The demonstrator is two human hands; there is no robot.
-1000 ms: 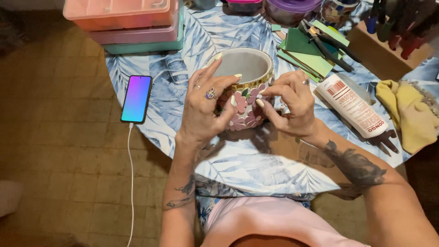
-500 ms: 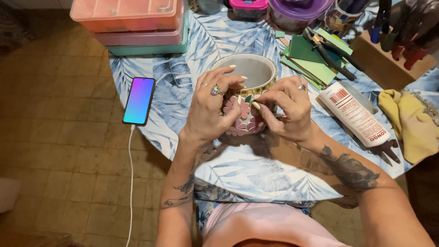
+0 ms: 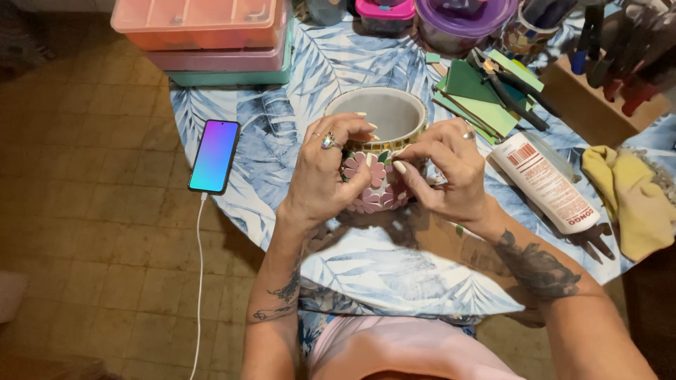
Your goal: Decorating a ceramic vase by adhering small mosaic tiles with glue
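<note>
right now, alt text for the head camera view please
Two hands hold a round pot decorated with pink flower tiles: left hand grips its side, right hand pinches at the rim. A lit phone and white tube lie beside it.

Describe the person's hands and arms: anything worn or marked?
Both arms bare, no sleeves. Left hand wears a chunky ring; left forearm has dark line tattoos. Right hand wears a ring; right forearm carries a larger dark shaded tattoo. Long pale nails on both.
</note>
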